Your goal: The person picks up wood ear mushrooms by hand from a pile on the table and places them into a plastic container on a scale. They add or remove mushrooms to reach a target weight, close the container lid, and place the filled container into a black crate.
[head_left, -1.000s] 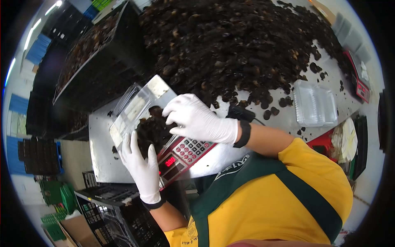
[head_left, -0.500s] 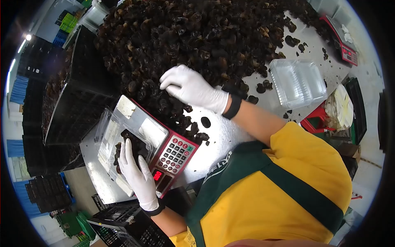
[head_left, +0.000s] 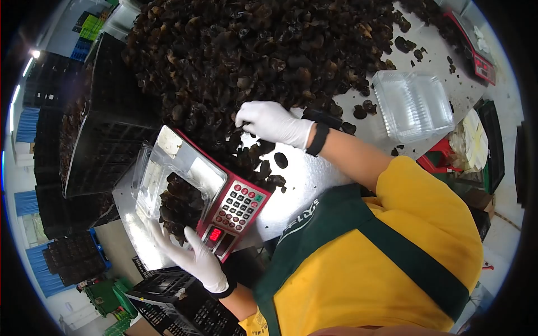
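A big heap of dark, curled pieces [head_left: 263,56] covers the far side of the metal table [head_left: 314,173]. My right hand [head_left: 272,123], in a white glove, is at the heap's near edge with its fingers curled; what they hold, if anything, is hidden. At the lower left, my gloved left hand [head_left: 193,257] has its fingers spread beside a clear plastic box [head_left: 147,190]. Dark pieces [head_left: 180,204] lie in that box, which rests on a red scale [head_left: 238,207] with a keypad and a lit red display.
Nested clear plastic boxes [head_left: 413,106] stand right of the heap. Another red scale [head_left: 476,56] is at the upper right. A black crate [head_left: 106,123] leans at the left, and more black crates [head_left: 179,302] are below the table edge.
My left hand has drawn back from the pieces in the box, down and away, with its fingers spreading. My right hand has moved slightly right and nearer to me.
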### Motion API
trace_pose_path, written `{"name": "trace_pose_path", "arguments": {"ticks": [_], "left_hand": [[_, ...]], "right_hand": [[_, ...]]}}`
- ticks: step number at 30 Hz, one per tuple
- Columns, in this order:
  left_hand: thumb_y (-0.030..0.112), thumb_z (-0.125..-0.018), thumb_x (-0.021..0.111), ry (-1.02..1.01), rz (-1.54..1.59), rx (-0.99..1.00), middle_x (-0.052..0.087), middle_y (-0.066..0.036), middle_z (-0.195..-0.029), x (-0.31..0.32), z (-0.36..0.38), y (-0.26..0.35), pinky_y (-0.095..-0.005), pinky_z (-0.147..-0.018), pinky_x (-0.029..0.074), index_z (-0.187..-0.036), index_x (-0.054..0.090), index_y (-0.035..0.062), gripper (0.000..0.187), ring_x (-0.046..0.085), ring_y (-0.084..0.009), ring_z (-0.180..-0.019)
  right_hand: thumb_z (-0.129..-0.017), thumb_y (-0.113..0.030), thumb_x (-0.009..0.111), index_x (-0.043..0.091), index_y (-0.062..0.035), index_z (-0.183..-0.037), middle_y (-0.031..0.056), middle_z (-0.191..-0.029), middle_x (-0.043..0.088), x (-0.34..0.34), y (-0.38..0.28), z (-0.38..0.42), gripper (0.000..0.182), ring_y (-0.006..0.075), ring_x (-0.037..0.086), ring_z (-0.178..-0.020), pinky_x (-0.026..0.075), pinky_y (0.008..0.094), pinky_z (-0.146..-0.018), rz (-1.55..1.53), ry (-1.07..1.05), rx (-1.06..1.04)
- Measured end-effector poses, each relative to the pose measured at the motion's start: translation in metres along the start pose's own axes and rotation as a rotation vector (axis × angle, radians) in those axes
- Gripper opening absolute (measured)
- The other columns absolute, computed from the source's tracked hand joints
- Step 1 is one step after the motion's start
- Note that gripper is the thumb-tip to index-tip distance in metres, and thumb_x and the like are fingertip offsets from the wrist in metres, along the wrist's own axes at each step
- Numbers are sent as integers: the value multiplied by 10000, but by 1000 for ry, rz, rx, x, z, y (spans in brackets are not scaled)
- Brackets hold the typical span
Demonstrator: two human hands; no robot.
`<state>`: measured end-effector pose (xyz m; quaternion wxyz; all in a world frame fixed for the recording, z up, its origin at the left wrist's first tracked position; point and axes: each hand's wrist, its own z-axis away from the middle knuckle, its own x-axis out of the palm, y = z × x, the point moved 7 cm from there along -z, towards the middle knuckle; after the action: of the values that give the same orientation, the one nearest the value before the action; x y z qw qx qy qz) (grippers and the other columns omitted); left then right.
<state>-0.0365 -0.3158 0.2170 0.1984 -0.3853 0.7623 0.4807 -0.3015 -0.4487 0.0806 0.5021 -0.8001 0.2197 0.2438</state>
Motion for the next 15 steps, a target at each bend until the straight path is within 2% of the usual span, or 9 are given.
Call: {"name": "trace_pose_path", "arguments": {"ticks": [1, 4, 8, 9, 10, 12, 13, 14, 15], "left_hand": [[-56, -929, 492, 59, 59, -51, 344, -179, -1556, -7, 7, -14, -468, -1131, 349, -1515, 316, 3, 614, 411, -327, -1379], [-31, -944, 472, 141, -63, -62, 395, -190, -1511, -21, 24, -14, -482, -1093, 401, -1493, 333, -15, 567, 441, -326, -1354], [44, -984, 491, 156, -95, -18, 410, -199, -1494, -33, 42, -26, -496, -1082, 410, -1489, 338, -14, 531, 443, -334, -1351], [70, -993, 497, 159, -110, -9, 407, -200, -1495, -36, 45, -26, -496, -1080, 411, -1486, 342, -14, 524, 442, -337, -1351], [95, -1003, 504, 162, -126, 1, 405, -201, -1496, -38, 49, -26, -497, -1077, 412, -1483, 346, -14, 517, 440, -339, -1351], [103, -1006, 500, 170, -144, -4, 402, -200, -1497, -39, 52, -23, -493, -1074, 414, -1474, 357, -19, 505, 436, -337, -1354], [99, -1004, 501, 174, -136, -10, 400, -200, -1498, -40, 53, -23, -492, -1075, 414, -1470, 363, -22, 500, 432, -335, -1358], [96, -1003, 502, 179, -127, -14, 398, -200, -1499, -41, 54, -24, -491, -1075, 413, -1465, 370, -25, 495, 428, -334, -1362], [69, -997, 497, 185, -132, 3, 398, -203, -1498, -42, 55, -23, -485, -1081, 414, -1458, 379, -31, 486, 432, -335, -1360]], "right_hand": [[-851, -162, 639, 689, -126, -971, 65, -957, 665, -10, 7, 6, 135, 277, 654, -951, 549, 398, -811, 21, 5, 59], [-900, -226, 618, 685, -143, -1013, 57, -976, 684, -36, 9, 18, 156, 278, 670, -931, 549, 402, -817, 70, 22, 171], [-903, -255, 612, 708, -160, -978, 25, -930, 661, -38, -13, 28, 154, 248, 645, -967, 555, 400, -818, 186, -6, 72], [-889, -274, 627, 722, -162, -965, 18, -953, 642, -32, -24, 28, 165, 239, 616, -1020, 559, 396, -831, 231, -100, 50], [-842, -309, 682, 718, -176, -1058, 47, -1131, 627, -17, -31, 30, 256, 253, 586, -1116, 554, 406, -870, 231, -241, 22], [-808, -297, 732, 655, -177, -1228, 93, -1383, 525, 6, -52, 44, 443, 291, 502, -1267, 498, 416, -960, 165, -365, -104], [-766, -331, 774, 609, -174, -1311, 138, -1478, 447, 18, -59, 53, 590, 295, 468, -1325, 476, 415, -978, 292, -499, -138], [-771, -321, 770, 651, -153, -1209, 97, -1404, 514, 27, -63, 60, 484, 265, 508, -1268, 476, 394, -956, 409, -397, -267], [-776, -313, 763, 662, -149, -1140, 67, -1338, 554, 34, -52, 62, 412, 252, 530, -1222, 480, 394, -939, 377, -353, -246]]}}
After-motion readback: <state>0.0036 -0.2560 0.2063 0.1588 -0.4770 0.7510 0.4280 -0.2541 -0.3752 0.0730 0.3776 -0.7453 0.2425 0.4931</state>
